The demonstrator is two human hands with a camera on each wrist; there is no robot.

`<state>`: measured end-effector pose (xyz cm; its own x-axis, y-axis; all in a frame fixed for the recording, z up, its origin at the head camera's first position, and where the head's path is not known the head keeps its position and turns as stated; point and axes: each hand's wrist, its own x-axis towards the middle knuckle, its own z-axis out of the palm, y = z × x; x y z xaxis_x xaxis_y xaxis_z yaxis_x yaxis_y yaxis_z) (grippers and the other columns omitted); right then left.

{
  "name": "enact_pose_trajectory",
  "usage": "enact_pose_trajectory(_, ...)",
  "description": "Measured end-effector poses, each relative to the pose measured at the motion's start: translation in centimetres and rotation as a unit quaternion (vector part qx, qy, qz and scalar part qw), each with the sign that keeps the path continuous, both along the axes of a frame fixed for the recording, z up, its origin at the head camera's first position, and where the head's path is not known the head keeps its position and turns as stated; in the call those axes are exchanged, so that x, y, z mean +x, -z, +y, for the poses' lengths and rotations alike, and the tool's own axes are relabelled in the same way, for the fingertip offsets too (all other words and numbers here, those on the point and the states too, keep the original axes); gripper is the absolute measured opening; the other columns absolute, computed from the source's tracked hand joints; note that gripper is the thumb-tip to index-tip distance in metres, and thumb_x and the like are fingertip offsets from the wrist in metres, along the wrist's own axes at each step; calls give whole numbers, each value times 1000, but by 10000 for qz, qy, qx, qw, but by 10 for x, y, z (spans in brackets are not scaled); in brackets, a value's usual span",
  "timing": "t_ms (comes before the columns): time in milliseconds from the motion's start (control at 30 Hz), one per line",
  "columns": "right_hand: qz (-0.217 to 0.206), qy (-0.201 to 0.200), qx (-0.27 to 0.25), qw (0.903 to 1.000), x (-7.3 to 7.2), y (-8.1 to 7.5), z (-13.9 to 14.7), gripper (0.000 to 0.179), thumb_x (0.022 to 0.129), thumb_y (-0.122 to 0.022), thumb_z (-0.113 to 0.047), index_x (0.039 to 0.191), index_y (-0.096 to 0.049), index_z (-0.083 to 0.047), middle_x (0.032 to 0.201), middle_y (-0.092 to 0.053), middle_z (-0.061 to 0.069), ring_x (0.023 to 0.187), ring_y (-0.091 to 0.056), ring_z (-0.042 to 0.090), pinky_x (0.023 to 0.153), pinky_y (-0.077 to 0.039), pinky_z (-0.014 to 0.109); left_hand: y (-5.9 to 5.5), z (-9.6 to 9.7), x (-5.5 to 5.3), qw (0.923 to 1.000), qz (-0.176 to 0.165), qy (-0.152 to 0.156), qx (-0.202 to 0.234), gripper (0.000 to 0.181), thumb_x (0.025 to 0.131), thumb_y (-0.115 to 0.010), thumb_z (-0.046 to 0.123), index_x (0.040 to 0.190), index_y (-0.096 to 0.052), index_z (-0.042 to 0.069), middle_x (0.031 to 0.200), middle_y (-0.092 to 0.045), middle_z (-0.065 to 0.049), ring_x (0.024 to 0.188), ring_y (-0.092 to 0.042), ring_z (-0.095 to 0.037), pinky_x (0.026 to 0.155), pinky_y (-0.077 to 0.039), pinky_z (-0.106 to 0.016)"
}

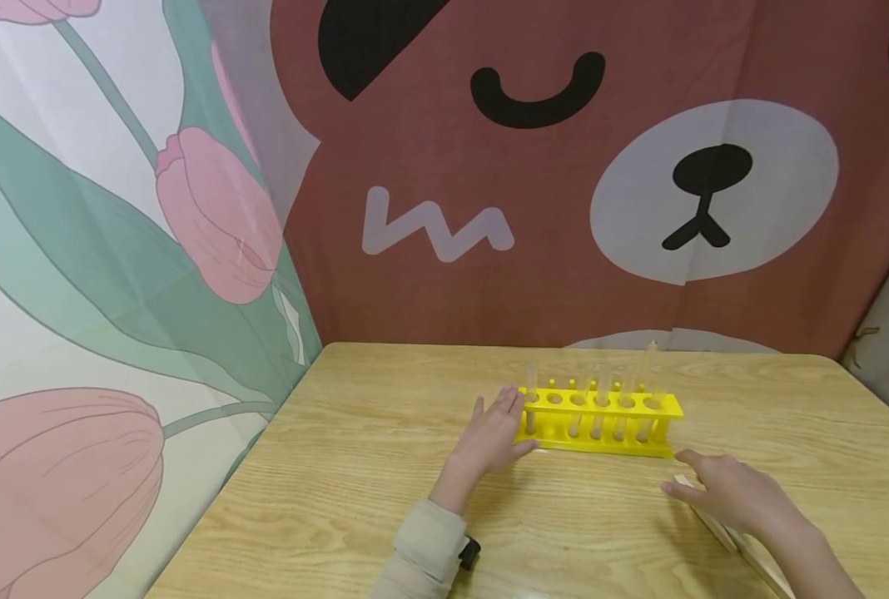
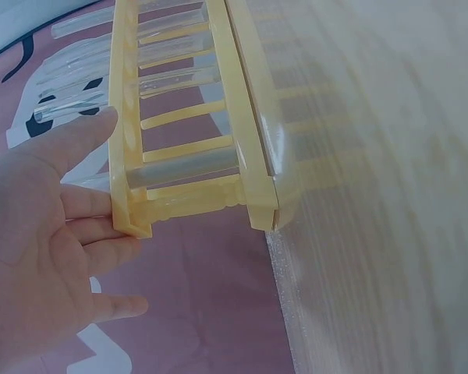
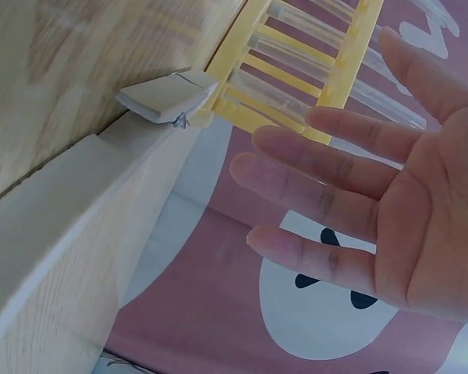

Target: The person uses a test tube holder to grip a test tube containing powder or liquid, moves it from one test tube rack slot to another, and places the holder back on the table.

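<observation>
Touching the yellow rack (image 1: 609,411) at its left end, the outstretched left hand (image 1: 489,437) grips nothing; the right hand (image 1: 737,491), spread and empty, hangs near the rack's right end. Standing on the table (image 1: 340,466), the rack seems light, stiff, best held by its ends; its tubes (image 1: 603,383), fragile.

free lane between left hand (image 1: 489,437) and right hand (image 1: 737,492), yellow rack (image 1: 602,410) as barrier beyond

One yellow rack (image 1: 613,409); five clear test tubes (image 1: 603,383); one wooden clamp (image 3: 70,195); one table (image 1: 325,499).
</observation>
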<state>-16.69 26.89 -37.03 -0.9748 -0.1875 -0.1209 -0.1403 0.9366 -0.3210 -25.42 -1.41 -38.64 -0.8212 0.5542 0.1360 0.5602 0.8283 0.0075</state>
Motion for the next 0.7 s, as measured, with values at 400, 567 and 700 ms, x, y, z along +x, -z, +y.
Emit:
enact_pose_trajectory(400,56,15,70,10000,-2,2,4,65,84,-56,-44,118,-49,12,95,-61,22,82,-59,35,60,-46,49,0,0,0,10000,10,-8,46,74,86,-50,48,140,-28,3,145,-23,-9,133,-17,-17,102,-21,-47)
enact_pose_trajectory(567,29,13,27,10000,-2,4,5,65,85,-56,-42,117,-48,13,94,-61,22,81,-59,34,59,-46,50,1,0,-1,10000,21,0,17,74,87,-49,49,140,-28,3,145,-23,-9,133,-16,-17,101,-22,-47)
enact_pose_trajectory(700,-30,1,-23,10000,-3,4,5,65,85,-56,-42,117,-48,14,94,-61,22,80,-60,33,60,-46,50,0,0,-1,10000,37,1,10,73,87,-49,49,140,-28,3,145,-23,-9,133,-17,-18,101,-22,-47)
